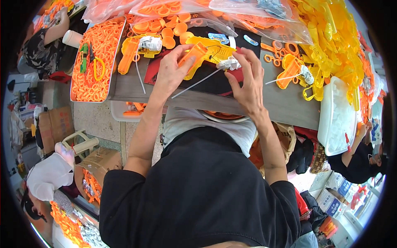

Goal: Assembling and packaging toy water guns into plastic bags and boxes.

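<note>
My left hand (170, 71) is closed around an orange handle-shaped part (196, 53), held over a yellow toy-gun shell half (215, 53). My right hand (249, 77) has its thumb and fingers curved around a small white plastic mechanism (228, 63) at the shell's right end. From near that mechanism a thin white strip (196, 84) runs down to the left. To the left lies a yellow-and-orange toy gun assembly (130, 57) with a silvery-white cylinder (150, 44). A similar orange and yellow assembly (289, 72) lies to the right.
A tray of orange rings (92, 87) stands left, with green-handled cutters (84, 58) on top. Orange cups (168, 38) and bags of orange parts (165, 7) fill the back. Yellow shells (331, 45) pile up right, above a white bin (333, 124). Other people work at both sides.
</note>
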A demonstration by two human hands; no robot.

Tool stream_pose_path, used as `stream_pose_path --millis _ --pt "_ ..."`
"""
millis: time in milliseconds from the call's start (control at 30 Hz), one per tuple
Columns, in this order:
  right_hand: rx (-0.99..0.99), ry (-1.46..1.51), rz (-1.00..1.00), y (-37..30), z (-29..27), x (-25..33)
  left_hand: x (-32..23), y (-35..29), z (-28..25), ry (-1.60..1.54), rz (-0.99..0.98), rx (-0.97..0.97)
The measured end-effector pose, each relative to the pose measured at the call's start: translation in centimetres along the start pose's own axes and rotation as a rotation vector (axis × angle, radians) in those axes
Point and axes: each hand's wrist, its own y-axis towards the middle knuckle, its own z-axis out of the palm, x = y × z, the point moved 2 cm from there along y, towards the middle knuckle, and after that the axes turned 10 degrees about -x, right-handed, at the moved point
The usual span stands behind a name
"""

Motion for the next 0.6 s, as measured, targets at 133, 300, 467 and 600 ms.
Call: stream_pose_path --millis 133,300,467,600 --pt "0.058 -0.031 -0.148 0.4 0.7 0.4 0.6 0.6 0.1 0.337 0.405 -0.224" --pt "0.093 -0.263 -0.260 0.2 4.4 2.0 -0.1 -0.4 1.8 0.854 0.647 -0.333" --pt "0.157 -0.467 -0.275 -0.2 5.9 1.7 0.0 -2.1 1.3 0.936 0.523 -0.271" --pt "0.069 -0.405 -0.273 0.0 6.0 1.7 -0.6 -1.0 0.6 0.700 0.467 -0.189"
